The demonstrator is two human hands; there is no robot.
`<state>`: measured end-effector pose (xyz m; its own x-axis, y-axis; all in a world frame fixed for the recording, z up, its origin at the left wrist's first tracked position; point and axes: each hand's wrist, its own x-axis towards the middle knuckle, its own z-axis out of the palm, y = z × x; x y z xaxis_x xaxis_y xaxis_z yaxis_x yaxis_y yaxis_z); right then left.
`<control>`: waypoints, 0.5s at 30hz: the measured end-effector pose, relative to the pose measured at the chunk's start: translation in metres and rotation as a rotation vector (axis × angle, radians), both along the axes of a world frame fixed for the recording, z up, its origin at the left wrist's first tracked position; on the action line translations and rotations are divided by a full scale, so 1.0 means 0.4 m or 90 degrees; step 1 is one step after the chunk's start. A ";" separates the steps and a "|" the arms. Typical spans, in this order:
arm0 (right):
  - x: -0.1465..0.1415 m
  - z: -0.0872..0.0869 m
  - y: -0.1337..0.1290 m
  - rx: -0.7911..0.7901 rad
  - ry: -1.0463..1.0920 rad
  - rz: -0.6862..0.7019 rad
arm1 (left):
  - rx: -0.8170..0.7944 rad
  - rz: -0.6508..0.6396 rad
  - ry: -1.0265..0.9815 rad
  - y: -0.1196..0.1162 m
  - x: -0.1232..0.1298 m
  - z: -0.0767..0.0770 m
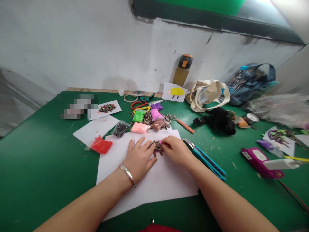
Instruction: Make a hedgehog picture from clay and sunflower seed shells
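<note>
White paper sheets [169,180] lie on the green table [48,161]. On them is a small figure of striped seeds [158,146] with brown feet and a bit of pink at its upper right. My left hand [138,158], a silver bracelet at its wrist, lies with fingers spread on the paper, its fingertips at the figure's left edge. At the right edge of the figure my right hand [176,149] has its fingers curled together; anything between them is hidden. Clay packets stand behind: green [138,116], pink [156,114], peach [140,128], brown [159,124], black [120,129] and red [101,145].
Loose seeds [147,118] and scissors [140,104] lie beyond the hands. A blue cutter [205,158] and an orange tool [184,125] are at the right. Farther right are a magenta device [262,162] and a black cloth [218,120]. A bottle [182,71] stands by the wall.
</note>
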<state>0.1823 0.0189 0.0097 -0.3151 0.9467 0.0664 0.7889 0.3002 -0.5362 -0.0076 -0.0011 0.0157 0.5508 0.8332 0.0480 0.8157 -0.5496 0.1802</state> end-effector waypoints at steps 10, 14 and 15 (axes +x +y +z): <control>-0.002 -0.006 -0.001 -0.004 0.019 -0.002 | 0.003 -0.007 -0.011 0.002 -0.003 -0.001; -0.001 -0.001 0.002 -0.021 0.028 -0.001 | 0.002 -0.006 -0.011 0.001 -0.002 0.000; 0.001 0.001 0.002 -0.026 0.034 0.000 | 0.003 -0.005 -0.011 0.001 -0.002 -0.001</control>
